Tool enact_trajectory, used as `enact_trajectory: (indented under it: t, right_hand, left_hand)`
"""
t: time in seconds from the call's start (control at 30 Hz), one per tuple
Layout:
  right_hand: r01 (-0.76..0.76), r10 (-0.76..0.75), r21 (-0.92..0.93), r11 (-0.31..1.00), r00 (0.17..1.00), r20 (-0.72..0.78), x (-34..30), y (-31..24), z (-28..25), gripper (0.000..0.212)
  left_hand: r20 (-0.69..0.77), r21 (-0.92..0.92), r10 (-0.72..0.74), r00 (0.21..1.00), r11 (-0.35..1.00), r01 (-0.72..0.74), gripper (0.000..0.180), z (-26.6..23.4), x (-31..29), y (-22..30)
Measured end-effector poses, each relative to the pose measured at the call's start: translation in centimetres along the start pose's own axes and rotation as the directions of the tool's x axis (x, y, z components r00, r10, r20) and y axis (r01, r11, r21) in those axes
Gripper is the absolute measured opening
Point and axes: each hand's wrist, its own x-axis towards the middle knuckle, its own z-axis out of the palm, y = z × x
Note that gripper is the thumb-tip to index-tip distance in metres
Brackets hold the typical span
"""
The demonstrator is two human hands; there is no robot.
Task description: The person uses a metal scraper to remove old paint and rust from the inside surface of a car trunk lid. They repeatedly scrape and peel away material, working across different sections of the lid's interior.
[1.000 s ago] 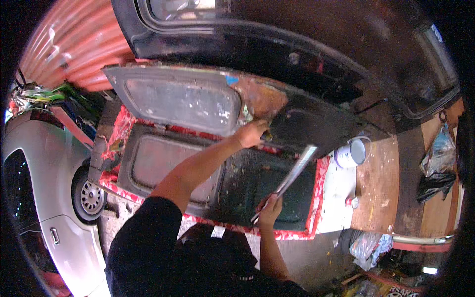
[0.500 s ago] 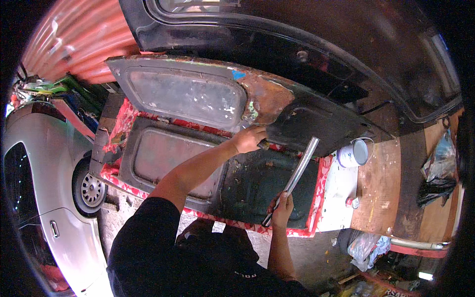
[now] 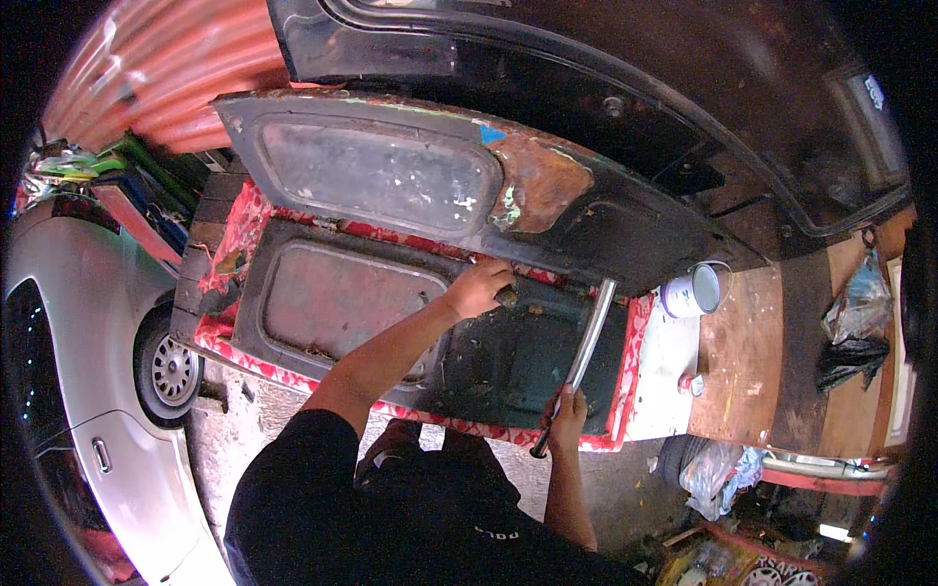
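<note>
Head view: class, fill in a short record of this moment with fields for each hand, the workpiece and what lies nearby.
left hand: grips a dark handle at the panel's fold
right hand: holds a metal bar at its lower end
bar tip: under the lifted panel
lower panel: flat on a red-edged bench
nearby: white tin, silver car

the person wears a black short-sleeved shirt point(image 3: 391, 508) with small pale lettering low on the front. both forearms are bare, and the hands wear no gloves.
</note>
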Motion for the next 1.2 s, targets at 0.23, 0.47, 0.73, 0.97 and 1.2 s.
enact_trajectory:
  t: [0.23,0.47,0.73,0.97,1.2]
  right_hand:
    - [-0.015,0.016,0.022,1.000,0.999,-0.032,-2.0,-0.7,0.5,0.026]
    - [-0.043,0.041,-0.087,0.995,0.999,-0.026,-4.0,-0.9,-0.8,0.028]
    - [-0.126,0.119,-0.302,0.945,0.992,-0.044,-5.8,-2.0,0.9,0.030]
    - [-0.128,0.149,-0.292,0.948,0.988,0.050,-6.2,-1.8,3.7,0.033]
    - [-0.153,0.183,-0.354,0.923,0.982,0.052,-6.8,-0.5,5.3,0.035]
  left_hand:
    - [0.088,-0.010,0.109,0.990,0.994,-0.109,0.037,-1.5,2.1,0.4]
    - [-0.133,-0.127,-0.201,0.970,0.975,0.184,0.032,-0.4,-5.1,1.3]
    - [-0.262,-0.373,-0.706,0.658,0.703,0.606,0.036,-2.4,-12.8,4.1]
    - [-0.224,-0.622,-0.840,0.493,0.513,0.591,0.051,-2.4,-20.6,0.9]
    - [-0.222,-0.477,-0.763,0.607,0.628,0.615,0.051,-5.9,-22.0,2.6]
